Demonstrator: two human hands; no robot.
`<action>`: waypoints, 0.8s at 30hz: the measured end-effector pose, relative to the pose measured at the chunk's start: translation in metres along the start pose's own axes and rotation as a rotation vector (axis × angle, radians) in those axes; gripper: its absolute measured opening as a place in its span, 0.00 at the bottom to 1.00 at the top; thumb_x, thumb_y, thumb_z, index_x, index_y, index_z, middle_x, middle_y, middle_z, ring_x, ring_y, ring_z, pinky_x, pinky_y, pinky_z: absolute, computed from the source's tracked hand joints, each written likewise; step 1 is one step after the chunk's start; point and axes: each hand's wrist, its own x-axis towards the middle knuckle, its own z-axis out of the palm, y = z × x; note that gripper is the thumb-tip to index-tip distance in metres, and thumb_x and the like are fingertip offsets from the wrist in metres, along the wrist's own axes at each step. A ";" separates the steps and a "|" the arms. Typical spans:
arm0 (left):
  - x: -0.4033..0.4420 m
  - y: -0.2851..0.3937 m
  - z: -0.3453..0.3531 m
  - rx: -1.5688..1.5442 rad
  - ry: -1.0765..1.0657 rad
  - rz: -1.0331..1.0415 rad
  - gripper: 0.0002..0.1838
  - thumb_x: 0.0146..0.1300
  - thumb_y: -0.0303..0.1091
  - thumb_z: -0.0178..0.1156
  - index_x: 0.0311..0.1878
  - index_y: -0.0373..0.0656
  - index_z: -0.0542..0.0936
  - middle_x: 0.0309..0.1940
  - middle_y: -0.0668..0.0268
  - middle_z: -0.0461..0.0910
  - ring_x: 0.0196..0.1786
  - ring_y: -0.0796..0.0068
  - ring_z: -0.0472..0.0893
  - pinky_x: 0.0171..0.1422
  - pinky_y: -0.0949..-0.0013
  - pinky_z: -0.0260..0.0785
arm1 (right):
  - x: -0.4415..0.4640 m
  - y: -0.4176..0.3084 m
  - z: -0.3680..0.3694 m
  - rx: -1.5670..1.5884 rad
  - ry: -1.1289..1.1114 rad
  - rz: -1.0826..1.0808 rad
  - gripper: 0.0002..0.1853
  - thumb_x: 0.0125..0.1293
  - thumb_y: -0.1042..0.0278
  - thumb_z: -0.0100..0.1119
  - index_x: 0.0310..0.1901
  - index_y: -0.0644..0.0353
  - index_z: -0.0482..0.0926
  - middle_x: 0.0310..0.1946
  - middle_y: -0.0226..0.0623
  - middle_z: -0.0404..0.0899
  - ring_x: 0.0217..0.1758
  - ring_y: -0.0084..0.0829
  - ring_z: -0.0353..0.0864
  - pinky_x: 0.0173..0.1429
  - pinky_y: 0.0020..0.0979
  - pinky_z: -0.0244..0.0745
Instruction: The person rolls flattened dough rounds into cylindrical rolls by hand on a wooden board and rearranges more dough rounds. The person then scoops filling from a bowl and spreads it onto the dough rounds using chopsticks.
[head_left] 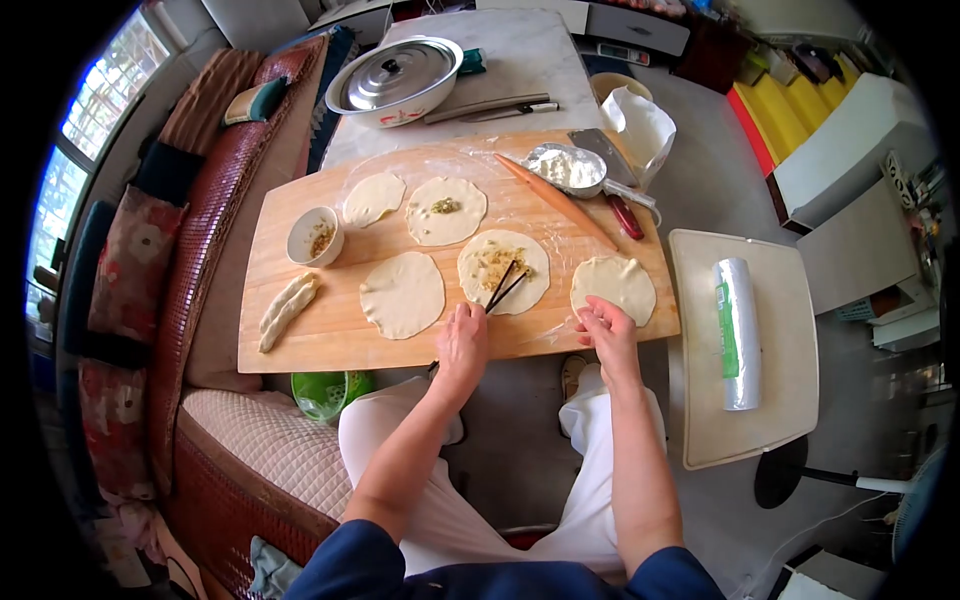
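Observation:
My left hand [463,345] is closed around dark chopsticks [512,283], whose tips rest in the crumbly filling on a flat dough round [535,290]. My right hand [610,332] hovers at the near edge of another dough round [625,283], its fingers loosely apart and nothing seen in them. Left of the chopsticks lies a plain dough round [402,295]. Behind are a round with a small greenish heap of filling [445,206] and a smaller plain one [374,200]. A folded, filled dough roll [288,312] sits at the board's left, near a white bowl [315,237] containing some filling.
The wooden board [460,155] carries a rolling pin [555,200], a metal scoop of flour [565,167], a cleaver blade [600,155] and a red-handled tool [625,216]. A lidded metal basin [395,80] stands behind. At right, a plastic-wrap roll [737,335] lies on a stool [690,400].

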 end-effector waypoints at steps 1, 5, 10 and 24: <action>-0.001 0.003 0.001 -0.011 0.005 0.006 0.02 0.63 0.27 0.56 0.37 0.40 0.75 0.36 0.55 0.77 0.43 0.51 0.80 0.42 0.50 0.73 | 0.000 0.000 -0.001 -0.002 -0.008 0.002 0.20 0.71 0.71 0.60 0.62 0.68 0.75 0.44 0.35 0.81 0.38 0.24 0.83 0.37 0.24 0.80; 0.000 0.008 0.004 -0.055 -0.014 0.001 0.02 0.64 0.27 0.56 0.37 0.40 0.74 0.37 0.55 0.77 0.44 0.50 0.80 0.42 0.49 0.73 | 0.003 0.001 -0.004 0.013 -0.029 0.015 0.20 0.72 0.68 0.60 0.62 0.68 0.75 0.44 0.34 0.82 0.40 0.24 0.83 0.40 0.24 0.79; 0.009 -0.005 -0.007 0.031 -0.052 -0.055 0.03 0.62 0.25 0.53 0.38 0.40 0.74 0.38 0.56 0.77 0.45 0.52 0.81 0.43 0.53 0.75 | 0.009 0.001 -0.011 0.002 -0.037 0.023 0.20 0.72 0.68 0.61 0.61 0.69 0.76 0.43 0.34 0.82 0.38 0.24 0.83 0.39 0.24 0.79; -0.016 -0.015 -0.019 -0.072 -0.047 -0.021 0.04 0.64 0.29 0.59 0.39 0.40 0.76 0.35 0.55 0.77 0.41 0.50 0.81 0.42 0.51 0.73 | 0.016 0.016 -0.002 -0.044 -0.177 0.000 0.15 0.71 0.68 0.61 0.52 0.70 0.81 0.37 0.35 0.84 0.35 0.23 0.84 0.37 0.24 0.81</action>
